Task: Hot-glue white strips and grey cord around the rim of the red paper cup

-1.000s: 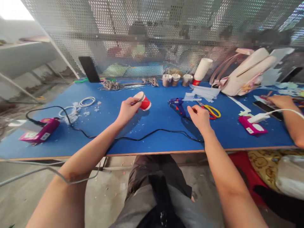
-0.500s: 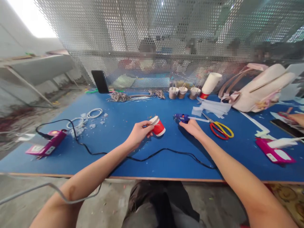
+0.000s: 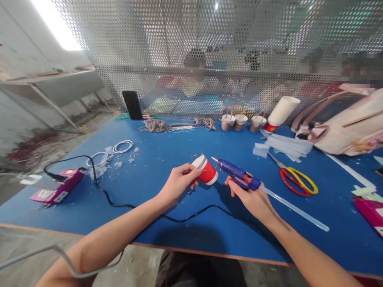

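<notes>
My left hand [image 3: 182,181] is closed on a small red and white paper cup [image 3: 208,173], tilted on its side above the table. A thin greyish strip shows near the thumb; I cannot tell what it is. My right hand [image 3: 249,197] grips a blue hot glue gun [image 3: 237,174], its copper-coloured nozzle pointing left toward the cup, a short gap apart. From the gun's rear a long clear glue stick [image 3: 299,211] sticks out to the right. Scissors [image 3: 295,181] with red and yellow handles lie right of this hand.
Cups wrapped in cord [image 3: 228,122], stacked paper cups [image 3: 283,113], grey cord [image 3: 157,125] and a dark phone [image 3: 132,105] line the back. White strips [image 3: 284,144] lie right. A black cable [image 3: 191,219] crosses the front from a purple power strip [image 3: 61,187]. White rings [image 3: 122,146] lie left.
My right hand has lifted the glue gun off the table and turned its nozzle toward the cup. My left hand still holds the cup. The view has shifted slightly.
</notes>
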The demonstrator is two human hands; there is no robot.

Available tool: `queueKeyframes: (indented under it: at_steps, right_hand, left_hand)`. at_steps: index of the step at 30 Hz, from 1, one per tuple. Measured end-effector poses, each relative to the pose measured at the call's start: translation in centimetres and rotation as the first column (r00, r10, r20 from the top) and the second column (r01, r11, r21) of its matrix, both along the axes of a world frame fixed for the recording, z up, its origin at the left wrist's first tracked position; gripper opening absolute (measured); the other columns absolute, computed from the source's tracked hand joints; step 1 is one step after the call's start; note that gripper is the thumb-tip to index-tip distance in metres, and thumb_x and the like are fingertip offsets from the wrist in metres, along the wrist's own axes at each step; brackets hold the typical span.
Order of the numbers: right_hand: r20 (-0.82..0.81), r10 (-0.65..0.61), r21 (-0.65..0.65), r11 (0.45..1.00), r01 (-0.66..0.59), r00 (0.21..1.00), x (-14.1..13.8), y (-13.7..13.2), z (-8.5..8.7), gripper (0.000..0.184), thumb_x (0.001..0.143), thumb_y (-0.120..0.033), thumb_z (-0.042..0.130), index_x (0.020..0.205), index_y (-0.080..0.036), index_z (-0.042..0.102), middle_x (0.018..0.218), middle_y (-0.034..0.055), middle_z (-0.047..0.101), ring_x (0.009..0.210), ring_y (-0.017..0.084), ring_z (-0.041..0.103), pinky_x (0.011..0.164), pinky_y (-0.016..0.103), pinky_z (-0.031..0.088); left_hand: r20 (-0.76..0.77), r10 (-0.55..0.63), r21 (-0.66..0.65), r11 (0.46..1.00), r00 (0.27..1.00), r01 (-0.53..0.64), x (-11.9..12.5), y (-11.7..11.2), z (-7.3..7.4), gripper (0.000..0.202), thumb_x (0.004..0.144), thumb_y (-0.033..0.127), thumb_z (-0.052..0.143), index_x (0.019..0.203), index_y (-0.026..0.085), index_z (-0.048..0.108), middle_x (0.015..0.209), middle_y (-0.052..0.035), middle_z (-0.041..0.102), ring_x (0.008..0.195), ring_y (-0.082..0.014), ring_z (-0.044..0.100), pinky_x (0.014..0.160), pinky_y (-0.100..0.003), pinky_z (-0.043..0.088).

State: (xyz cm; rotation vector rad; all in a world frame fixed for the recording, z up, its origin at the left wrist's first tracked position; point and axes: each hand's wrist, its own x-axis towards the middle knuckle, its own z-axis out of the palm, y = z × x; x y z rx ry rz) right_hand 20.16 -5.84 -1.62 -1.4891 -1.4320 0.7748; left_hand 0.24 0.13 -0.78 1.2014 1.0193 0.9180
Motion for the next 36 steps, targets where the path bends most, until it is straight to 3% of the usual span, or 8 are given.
queueKeyframes:
  at_steps: [9,18,30,36]
  right_hand:
    - [0.087,0.084,-0.051,0.996,-0.080,0.993,-0.6,-1.2,0.2,0.026,0.082,-0.043,0.055,0.075,-0.019,0.057,0.059,-0.0018,0.057,0.049,0.012,0.050,0.050,0.023,0.043]
    - [0.225,0.087,0.060,0.993,-0.103,0.970,-1.4,-1.2,-0.3,0.028,0.082,-0.042,0.053,0.068,-0.018,0.056,0.051,-0.0048,0.045,0.044,0.009,0.038,0.045,0.020,0.036]
    - [0.327,0.095,0.177,0.971,-0.160,0.940,-1.4,-1.2,-1.2,0.021,0.085,-0.036,0.053,0.073,-0.019,0.055,0.058,-0.0024,0.056,0.048,0.010,0.048,0.051,0.021,0.041]
    - [0.371,0.045,0.219,0.967,-0.134,0.927,-1.2,-1.1,-0.8,0.023,0.085,-0.035,0.052,0.068,-0.020,0.052,0.054,-0.0026,0.055,0.044,0.010,0.047,0.046,0.021,0.039]
  left_hand:
    - [-0.048,0.000,0.004,1.000,0.999,0.000,0.0,0.3,-0.6,0.013,0.072,0.026,0.063,0.074,0.013,0.062,0.051,0.0028,0.057,0.043,-0.0066,0.047,0.048,-0.020,0.039]
    - [-0.081,0.001,0.008,1.000,0.997,0.000,0.3,0.3,-1.1,0.012,0.072,0.025,0.062,0.074,0.013,0.061,0.051,0.0019,0.058,0.042,-0.0070,0.048,0.046,-0.020,0.039]
    - [-0.109,0.007,0.013,1.000,0.994,-0.005,0.3,0.2,-1.3,0.014,0.072,0.026,0.063,0.074,0.014,0.057,0.049,0.0021,0.059,0.040,-0.0073,0.050,0.043,-0.019,0.040]
    - [-0.120,0.021,0.040,0.999,0.993,-0.016,0.4,0.1,-1.2,0.012,0.073,0.025,0.062,0.072,0.014,0.056,0.047,0.0026,0.058,0.039,-0.0067,0.049,0.043,-0.018,0.039]
